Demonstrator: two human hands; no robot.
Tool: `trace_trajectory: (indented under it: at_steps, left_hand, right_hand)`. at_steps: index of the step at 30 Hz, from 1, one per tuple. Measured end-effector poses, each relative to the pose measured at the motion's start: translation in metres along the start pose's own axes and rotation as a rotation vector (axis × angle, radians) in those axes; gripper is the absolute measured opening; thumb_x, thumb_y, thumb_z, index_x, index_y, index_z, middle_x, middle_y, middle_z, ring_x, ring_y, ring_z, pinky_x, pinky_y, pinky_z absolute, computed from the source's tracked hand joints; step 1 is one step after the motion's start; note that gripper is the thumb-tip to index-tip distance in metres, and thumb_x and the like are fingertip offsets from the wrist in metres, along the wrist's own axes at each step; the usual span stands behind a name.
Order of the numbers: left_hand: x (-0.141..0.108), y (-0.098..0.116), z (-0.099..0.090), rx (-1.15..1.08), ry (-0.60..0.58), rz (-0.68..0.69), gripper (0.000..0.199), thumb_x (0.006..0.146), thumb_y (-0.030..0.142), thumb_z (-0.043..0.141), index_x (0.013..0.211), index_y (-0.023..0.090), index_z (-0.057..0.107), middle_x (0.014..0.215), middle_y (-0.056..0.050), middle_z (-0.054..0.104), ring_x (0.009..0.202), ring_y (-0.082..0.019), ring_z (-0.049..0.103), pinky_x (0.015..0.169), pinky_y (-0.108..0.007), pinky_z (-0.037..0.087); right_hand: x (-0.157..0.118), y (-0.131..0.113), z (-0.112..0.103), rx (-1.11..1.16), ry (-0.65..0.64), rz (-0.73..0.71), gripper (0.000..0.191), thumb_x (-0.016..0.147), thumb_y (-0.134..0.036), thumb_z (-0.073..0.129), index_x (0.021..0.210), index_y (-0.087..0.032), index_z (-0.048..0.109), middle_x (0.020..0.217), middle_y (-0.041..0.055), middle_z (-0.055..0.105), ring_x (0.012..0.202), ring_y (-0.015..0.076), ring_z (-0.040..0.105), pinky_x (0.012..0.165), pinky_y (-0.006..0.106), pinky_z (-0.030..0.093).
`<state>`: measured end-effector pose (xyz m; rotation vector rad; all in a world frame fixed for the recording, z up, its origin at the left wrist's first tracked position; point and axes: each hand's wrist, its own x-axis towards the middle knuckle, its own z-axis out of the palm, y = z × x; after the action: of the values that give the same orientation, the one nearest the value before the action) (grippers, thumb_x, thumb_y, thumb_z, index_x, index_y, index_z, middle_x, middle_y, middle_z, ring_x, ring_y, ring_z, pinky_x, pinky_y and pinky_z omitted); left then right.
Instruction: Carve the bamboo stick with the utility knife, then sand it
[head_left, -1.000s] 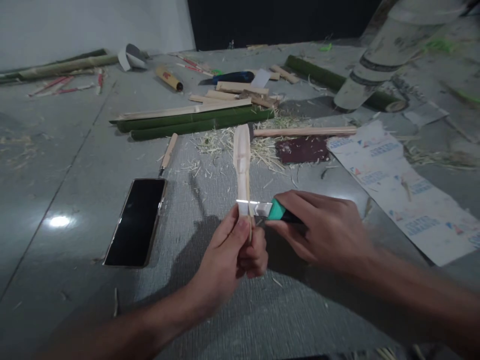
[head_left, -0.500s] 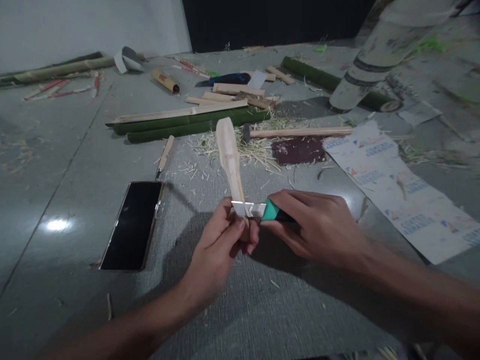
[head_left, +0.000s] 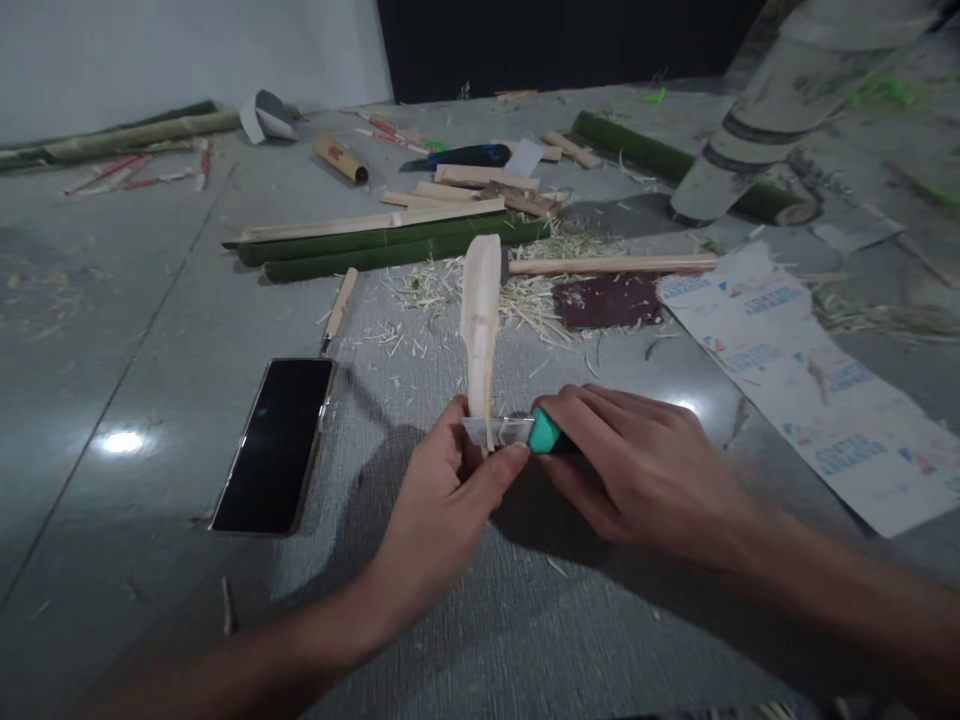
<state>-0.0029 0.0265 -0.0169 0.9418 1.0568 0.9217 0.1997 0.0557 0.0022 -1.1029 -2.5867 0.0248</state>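
My left hand (head_left: 450, 490) grips the narrow lower end of a pale bamboo piece (head_left: 481, 305), shaped like a spoon or spatula, with its broad end pointing up and away. In my right hand (head_left: 637, 455) is a utility knife (head_left: 545, 431) with a green-and-black handle. The knife's blade lies across the bamboo's narrow part, against a thin sliver, just above my left fingers. My left thumb reaches toward the blade, close to the knife's green tip. The bamboo's bottom end is hidden by my left hand.
A phone (head_left: 276, 445) lies at left beside a small wooden-handled tool (head_left: 341, 308). Beyond are green bamboo strips (head_left: 390, 245), shavings (head_left: 525, 310), a hammer (head_left: 607, 264) and dark red sandpaper-like sheet (head_left: 607, 300). Printed paper (head_left: 817, 370) lies at right; a person's leg (head_left: 750, 130) stands behind.
The bamboo piece has turned more upright and shifted right in view. My left thumb has moved right, toward the knife's tip. Both hands keep their holds.
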Motion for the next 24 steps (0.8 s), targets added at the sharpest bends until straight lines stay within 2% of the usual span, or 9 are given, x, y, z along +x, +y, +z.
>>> trace_trajectory:
  at_steps: [7, 15, 18, 24]
  left_hand:
    - [-0.006, 0.0, 0.004, -0.031, 0.058, -0.011, 0.025, 0.096, 0.042, 0.073, 0.101, 0.021, 0.061, 0.068, 0.007, 0.043, 0.056, -0.009, 0.03, 0.051, -0.024, 0.027]
    - [-0.01, 0.004, 0.008, -0.074, 0.103, -0.014, 0.02, 0.093, 0.04, 0.076, 0.096, 0.021, 0.068, 0.058, 0.008, 0.039, 0.054, -0.01, 0.031, 0.054, -0.025, 0.029]
    - [-0.012, 0.001, 0.009, -0.075, 0.103, -0.021, 0.024, 0.093, 0.043, 0.076, 0.097, 0.021, 0.068, 0.058, 0.008, 0.036, 0.053, -0.01, 0.028, 0.051, -0.025, 0.027]
    - [-0.014, -0.001, 0.009, -0.022, 0.127, -0.045, 0.037, 0.093, 0.054, 0.074, 0.085, 0.02, 0.062, 0.062, 0.007, 0.035, 0.054, -0.009, 0.025, 0.049, -0.024, 0.025]
  right_hand:
    - [-0.003, -0.004, 0.001, -0.025, 0.034, 0.001, 0.017, 0.107, -0.03, 0.047, 0.103, -0.018, 0.058, 0.091, 0.0061, 0.071, 0.074, 0.0215, 0.067, 0.061, 0.034, 0.041]
    - [-0.003, -0.01, 0.001, -0.021, 0.069, -0.008, 0.015, 0.105, -0.024, 0.047, 0.101, -0.017, 0.06, 0.089, 0.0071, 0.072, 0.073, 0.021, 0.065, 0.061, 0.034, 0.04]
    - [-0.003, -0.011, 0.0, -0.027, 0.068, -0.004, 0.014, 0.105, -0.025, 0.048, 0.102, -0.017, 0.059, 0.088, 0.0066, 0.071, 0.073, 0.0204, 0.065, 0.061, 0.034, 0.04]
    - [-0.003, -0.012, -0.002, -0.01, 0.069, 0.027, 0.017, 0.107, -0.03, 0.047, 0.106, -0.017, 0.058, 0.085, 0.0031, 0.069, 0.069, 0.0187, 0.065, 0.057, 0.033, 0.039]
